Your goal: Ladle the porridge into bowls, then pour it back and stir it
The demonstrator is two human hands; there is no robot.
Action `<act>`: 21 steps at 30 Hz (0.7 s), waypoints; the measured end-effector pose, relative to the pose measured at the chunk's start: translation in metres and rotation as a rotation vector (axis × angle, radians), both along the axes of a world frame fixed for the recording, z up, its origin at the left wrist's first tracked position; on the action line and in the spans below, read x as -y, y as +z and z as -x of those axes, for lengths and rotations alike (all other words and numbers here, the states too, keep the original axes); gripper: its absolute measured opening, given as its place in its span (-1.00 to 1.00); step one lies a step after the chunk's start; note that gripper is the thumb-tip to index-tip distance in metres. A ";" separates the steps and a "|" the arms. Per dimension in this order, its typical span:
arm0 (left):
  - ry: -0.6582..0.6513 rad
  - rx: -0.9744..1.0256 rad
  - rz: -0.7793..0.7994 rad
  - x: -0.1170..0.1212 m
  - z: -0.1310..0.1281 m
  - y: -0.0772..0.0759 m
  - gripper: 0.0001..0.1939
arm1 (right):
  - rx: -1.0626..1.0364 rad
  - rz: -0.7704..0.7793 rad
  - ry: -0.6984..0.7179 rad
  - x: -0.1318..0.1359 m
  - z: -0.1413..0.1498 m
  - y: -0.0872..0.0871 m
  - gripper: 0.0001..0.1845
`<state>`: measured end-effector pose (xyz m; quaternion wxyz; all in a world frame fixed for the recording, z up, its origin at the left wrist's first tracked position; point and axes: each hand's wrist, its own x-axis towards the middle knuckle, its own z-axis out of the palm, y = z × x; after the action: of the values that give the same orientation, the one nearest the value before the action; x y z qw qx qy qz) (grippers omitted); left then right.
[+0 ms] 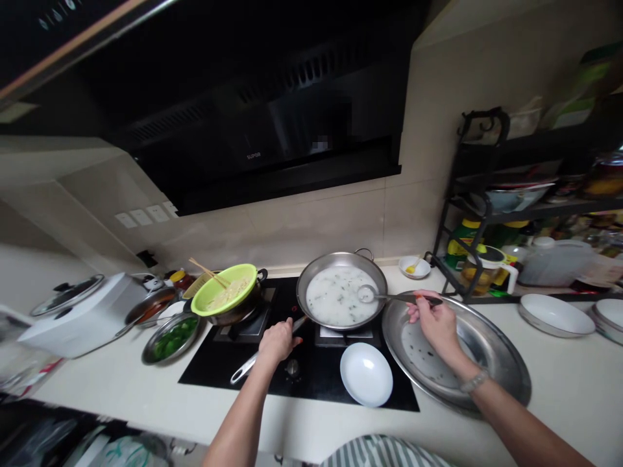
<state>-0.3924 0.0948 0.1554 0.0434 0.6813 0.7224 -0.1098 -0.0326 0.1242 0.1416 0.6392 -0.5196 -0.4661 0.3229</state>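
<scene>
A steel pan [311,275] of white soupy liquid sits on the right burner of the black stove [219,370]. My left hand [278,340] is closed around the pan's long handle [243,368]. My right hand [435,321] grips the dark handle of a ladle [366,294], whose bowl rests in the liquid. A small white bowl [366,374] stands on the stove's front edge, just below the pan.
A large steel lid or tray [491,353] lies right of the stove. A green colander [224,290] of noodles with chopsticks sits on the left pot. A dish of greens [170,338], a rice cooker [82,311], white plates [552,314] and a rack [487,214] surround them.
</scene>
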 end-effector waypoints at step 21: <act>0.012 -0.004 0.000 0.000 0.001 -0.003 -0.57 | -0.177 0.040 -0.030 -0.004 0.002 -0.003 -0.79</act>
<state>-0.3935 0.0953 0.1528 0.0425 0.6768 0.7266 -0.1109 -0.0349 0.1284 0.1382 0.6720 -0.5088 -0.3935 0.3671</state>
